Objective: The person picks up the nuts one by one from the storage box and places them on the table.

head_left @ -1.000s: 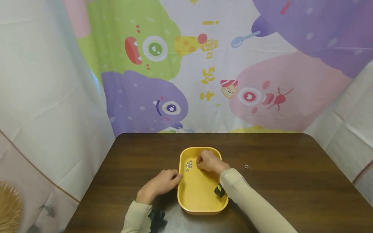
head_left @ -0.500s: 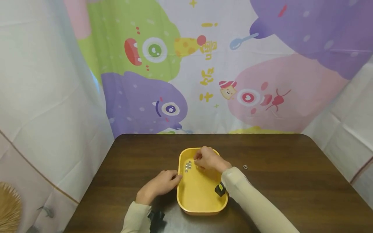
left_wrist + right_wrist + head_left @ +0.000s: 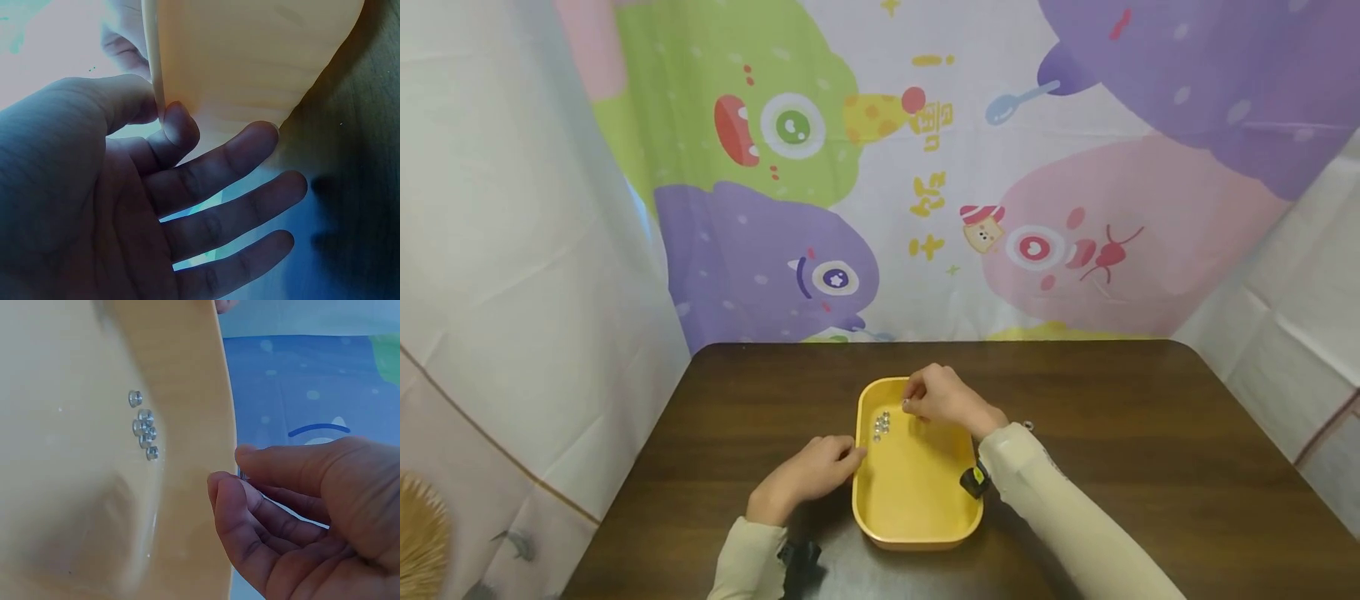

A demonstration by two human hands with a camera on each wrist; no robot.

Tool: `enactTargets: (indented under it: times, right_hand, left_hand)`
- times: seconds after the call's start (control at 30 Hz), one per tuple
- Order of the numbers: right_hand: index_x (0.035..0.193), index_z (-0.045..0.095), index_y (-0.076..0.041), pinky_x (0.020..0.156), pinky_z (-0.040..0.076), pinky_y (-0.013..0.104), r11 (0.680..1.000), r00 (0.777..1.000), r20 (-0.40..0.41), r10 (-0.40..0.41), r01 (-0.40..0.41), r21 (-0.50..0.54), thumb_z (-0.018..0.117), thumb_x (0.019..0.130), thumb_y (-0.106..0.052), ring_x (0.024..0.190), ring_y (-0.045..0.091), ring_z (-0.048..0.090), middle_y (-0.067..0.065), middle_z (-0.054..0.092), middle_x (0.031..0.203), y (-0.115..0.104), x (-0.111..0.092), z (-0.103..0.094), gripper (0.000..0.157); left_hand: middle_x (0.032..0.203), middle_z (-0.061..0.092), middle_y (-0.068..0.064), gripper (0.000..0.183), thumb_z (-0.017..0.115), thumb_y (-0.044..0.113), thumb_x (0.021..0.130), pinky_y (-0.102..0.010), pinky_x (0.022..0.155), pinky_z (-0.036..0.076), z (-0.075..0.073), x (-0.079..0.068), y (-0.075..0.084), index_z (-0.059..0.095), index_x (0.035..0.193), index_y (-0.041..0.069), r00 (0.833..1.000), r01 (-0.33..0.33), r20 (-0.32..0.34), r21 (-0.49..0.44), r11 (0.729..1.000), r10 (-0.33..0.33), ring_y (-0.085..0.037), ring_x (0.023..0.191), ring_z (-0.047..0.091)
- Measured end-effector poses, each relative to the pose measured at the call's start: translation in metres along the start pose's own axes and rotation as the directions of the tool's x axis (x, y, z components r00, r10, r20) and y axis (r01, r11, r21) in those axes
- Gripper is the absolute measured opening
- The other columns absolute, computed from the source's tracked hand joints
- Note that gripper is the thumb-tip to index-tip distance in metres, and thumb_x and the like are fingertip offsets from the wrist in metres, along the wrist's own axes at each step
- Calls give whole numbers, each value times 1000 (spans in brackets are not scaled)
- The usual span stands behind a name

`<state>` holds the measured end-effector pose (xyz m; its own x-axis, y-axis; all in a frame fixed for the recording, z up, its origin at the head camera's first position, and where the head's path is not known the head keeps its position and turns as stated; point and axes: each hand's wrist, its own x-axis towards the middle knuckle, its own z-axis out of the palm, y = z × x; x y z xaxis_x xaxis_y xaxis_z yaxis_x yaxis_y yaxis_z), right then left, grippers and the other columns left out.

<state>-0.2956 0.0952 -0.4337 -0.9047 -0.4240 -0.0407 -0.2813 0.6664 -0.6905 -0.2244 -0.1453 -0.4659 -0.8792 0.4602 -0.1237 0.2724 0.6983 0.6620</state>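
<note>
A yellow rectangular tray (image 3: pixel 917 508) stands on the dark wooden table. My left hand (image 3: pixel 812 471) pinches its left rim between thumb and index finger, the other fingers spread along the outer wall in the left wrist view. Several metal nuts (image 3: pixel 145 428) lie clustered on the tray's floor, close to the far left wall. Over the far part of the tray is my right hand (image 3: pixel 947 396), pinching a small metal nut (image 3: pixel 243 475) that its thumb and fingertips mostly hide. Another nut (image 3: pixel 1028 425) lies on the table right of the tray, beside the right sleeve.
The dark table (image 3: pixel 760 383) extends around the tray. Behind it hangs a cartoon-printed curtain (image 3: pixel 925 300), with pale cloth at both sides. Black wrist cameras (image 3: pixel 974 482) are strapped to the wrists, the right one above the tray's right rim.
My right hand has lifted from the tray's floor and moved slightly toward the far side, with the nut pinched. The left hand keeps its hold on the rim.
</note>
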Motion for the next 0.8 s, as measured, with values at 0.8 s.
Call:
enactTargets:
  times: [0.8]
  right_hand:
    - [99,73,-8,64,55,30,998,995,-96,-22,17,-55,73,95,-14,68,13,64,4,72,86,16,-25,-49,8]
  left_hand:
    - [69,51,2,33,49,29,109,-28,59,39,1,0,-1,57,81,12,1000,-7,-23,22,1000,7,-12,61,46]
